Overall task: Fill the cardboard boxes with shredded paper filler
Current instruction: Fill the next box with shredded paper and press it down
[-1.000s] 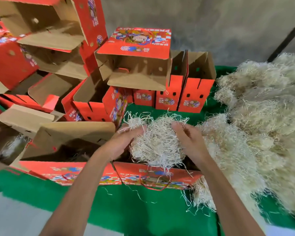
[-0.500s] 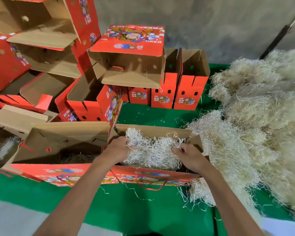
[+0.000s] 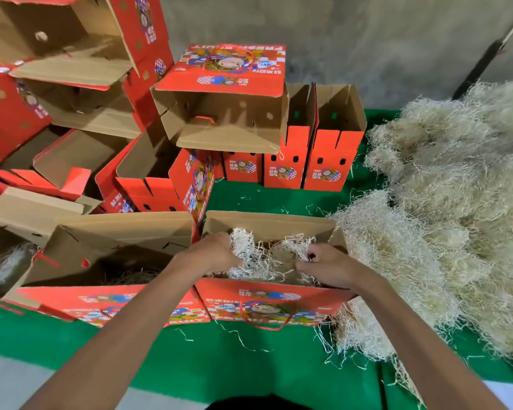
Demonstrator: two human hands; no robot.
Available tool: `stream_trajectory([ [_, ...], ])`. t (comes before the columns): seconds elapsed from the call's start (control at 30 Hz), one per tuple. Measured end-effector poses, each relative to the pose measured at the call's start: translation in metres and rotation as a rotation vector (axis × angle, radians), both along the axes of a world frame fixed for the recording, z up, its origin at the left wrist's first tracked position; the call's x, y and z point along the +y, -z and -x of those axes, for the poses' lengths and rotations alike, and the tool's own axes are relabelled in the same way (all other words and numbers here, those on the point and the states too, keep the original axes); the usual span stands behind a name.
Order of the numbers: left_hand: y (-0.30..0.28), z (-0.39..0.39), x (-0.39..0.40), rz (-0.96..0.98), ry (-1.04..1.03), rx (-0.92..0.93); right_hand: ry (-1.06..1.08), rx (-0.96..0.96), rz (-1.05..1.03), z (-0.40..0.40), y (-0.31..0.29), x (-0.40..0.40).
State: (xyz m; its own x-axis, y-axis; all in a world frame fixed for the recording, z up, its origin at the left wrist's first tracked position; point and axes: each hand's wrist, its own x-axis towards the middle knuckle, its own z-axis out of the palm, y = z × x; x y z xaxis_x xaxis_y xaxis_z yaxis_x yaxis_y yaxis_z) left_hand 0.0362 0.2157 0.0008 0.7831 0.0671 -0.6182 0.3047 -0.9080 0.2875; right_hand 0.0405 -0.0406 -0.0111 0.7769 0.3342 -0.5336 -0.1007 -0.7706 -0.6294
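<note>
Two hands work inside the open red box (image 3: 271, 303) at the near edge of the green cloth (image 3: 249, 359). The box stands mouth up, its long axis running left to right across the view, its printed front wall facing the person. The left hand (image 3: 212, 251) has its fingers curled round a tuft of the shredded paper filler (image 3: 261, 258) at the box's left end; the right hand (image 3: 328, 266) has its fingers curled into the filler at the right end. The filler lies inside the box, some strands standing above the hands. Touching the box's left side is a second open box (image 3: 101, 300), also lengthwise left to right. Just beside the right end, a big heap of loose filler (image 3: 444, 220) spreads over the cloth. Behind, stacked empty boxes (image 3: 222, 99) lie tipped at varied angles, and upright boxes (image 3: 332, 161) stand against the grey wall (image 3: 367, 39).
</note>
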Motion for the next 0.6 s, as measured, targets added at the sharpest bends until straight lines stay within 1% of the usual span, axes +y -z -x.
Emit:
stream_trajectory([
  [0.07, -0.01, 0.001, -0.001, -0.016, 0.048, -0.054, -0.051, -0.032, 0.033, -0.005, -0.007, 0.0],
  [0.17, -0.023, 0.006, -0.001, -0.082, 0.143, -0.147, -0.117, -0.179, 0.123, -0.014, -0.013, -0.002],
  [0.2, -0.026, 0.006, -0.001, -0.06, 0.19, -0.153, -0.173, -0.209, 0.155, -0.017, -0.016, -0.001],
  [0.27, -0.025, -0.001, -0.007, 0.027, 0.32, -0.098, -0.32, -0.209, 0.212, -0.024, -0.02, 0.009],
  [0.33, -0.012, -0.013, -0.019, 0.053, 0.448, -0.01, -0.426, -0.132, 0.298, -0.031, -0.015, 0.024],
  [0.4, 0.011, -0.027, -0.034, -0.018, 0.535, 0.022, -0.525, -0.127, 0.416, -0.037, 0.001, 0.041],
  [0.47, 0.036, -0.039, -0.046, -0.151, 0.627, 0.025, -0.611, -0.139, 0.491, -0.042, 0.026, 0.057],
  [0.53, 0.064, -0.049, -0.057, -0.263, 0.746, 0.122, -0.699, -0.132, 0.531, -0.047, 0.05, 0.067],
  [0.57, 0.081, -0.054, -0.057, -0.296, 0.798, 0.177, -0.753, -0.126, 0.555, -0.05, 0.061, 0.07],
  [0.6, 0.091, -0.056, -0.054, -0.3, 0.809, 0.211, -0.809, -0.126, 0.587, -0.052, 0.07, 0.073],
])
